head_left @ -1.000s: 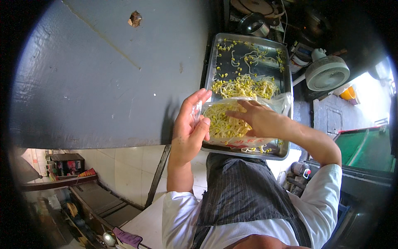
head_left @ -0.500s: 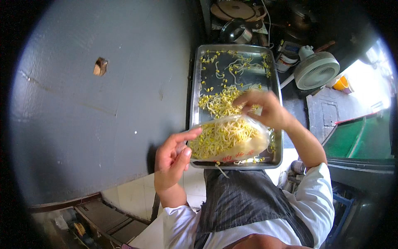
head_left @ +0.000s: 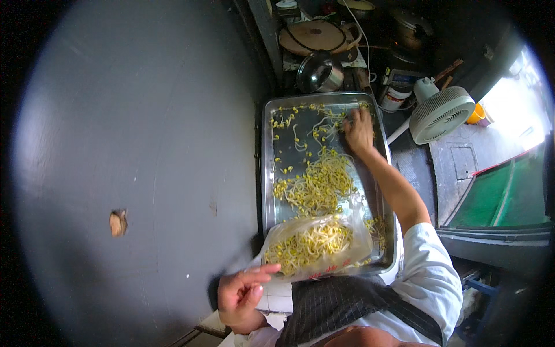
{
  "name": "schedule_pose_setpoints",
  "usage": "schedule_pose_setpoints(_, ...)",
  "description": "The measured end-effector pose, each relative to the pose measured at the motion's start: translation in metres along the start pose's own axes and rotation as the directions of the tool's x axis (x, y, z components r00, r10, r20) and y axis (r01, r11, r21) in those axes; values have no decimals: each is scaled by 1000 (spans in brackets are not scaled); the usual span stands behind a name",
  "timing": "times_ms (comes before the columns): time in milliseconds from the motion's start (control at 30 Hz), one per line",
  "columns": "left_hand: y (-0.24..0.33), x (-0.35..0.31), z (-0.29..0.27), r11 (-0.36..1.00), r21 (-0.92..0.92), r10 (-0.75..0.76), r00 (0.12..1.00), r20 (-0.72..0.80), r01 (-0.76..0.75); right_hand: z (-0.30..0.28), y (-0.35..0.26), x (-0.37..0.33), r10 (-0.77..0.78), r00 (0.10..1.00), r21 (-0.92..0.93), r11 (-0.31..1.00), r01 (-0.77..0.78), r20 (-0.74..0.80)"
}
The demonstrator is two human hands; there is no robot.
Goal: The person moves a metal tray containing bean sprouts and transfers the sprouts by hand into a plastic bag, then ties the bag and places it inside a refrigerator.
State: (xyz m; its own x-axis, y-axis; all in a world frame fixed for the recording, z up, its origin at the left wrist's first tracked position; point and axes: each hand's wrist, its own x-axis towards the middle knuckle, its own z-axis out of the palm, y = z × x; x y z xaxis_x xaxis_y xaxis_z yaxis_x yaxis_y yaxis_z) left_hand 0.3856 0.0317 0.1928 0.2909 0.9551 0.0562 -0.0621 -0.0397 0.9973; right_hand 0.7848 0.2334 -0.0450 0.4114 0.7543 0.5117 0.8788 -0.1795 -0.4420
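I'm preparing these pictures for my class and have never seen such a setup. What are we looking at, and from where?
There is no machine here: these are a person's bare hands. The camera sits on that person's head, looking down; its fisheye lens bends straight edges. Below lies a metal tray with loose bean sprouts scattered and heaped in it. A clear plastic bag of sprouts lies at its near end. The left hand is at the bag's left edge; whether it grips it is unclear. The right hand, slightly blurred, is at the tray's far right; I can't tell whether it holds anything. A fan stands to the right.
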Motion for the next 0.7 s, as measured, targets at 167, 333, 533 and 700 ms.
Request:
schedule_pose_setpoints(167, 15, 12, -3, 987, 154, 25, 986, 166, -51, 44, 20, 21, 36, 997, -37, 999, -34, 66)
schedule_pose_setpoints(333, 13, 25, -12, 952, 282, 39, 960, 276, -120, 26, 16, 23, -67, 991, 186, 982, 45, 115)
schedule_pose_setpoints(533, 9, 38, -9, 946, 213, 175, 936, 305, -246, 68, -8, 11, -140, 973, 230, 969, 96, 185)
schedule_pose_setpoints(700, 5, 36, -11, 959, 151, 184, 930, 318, -241, 91, -37, 37, -71, 995, 168, 984, 59, 65)
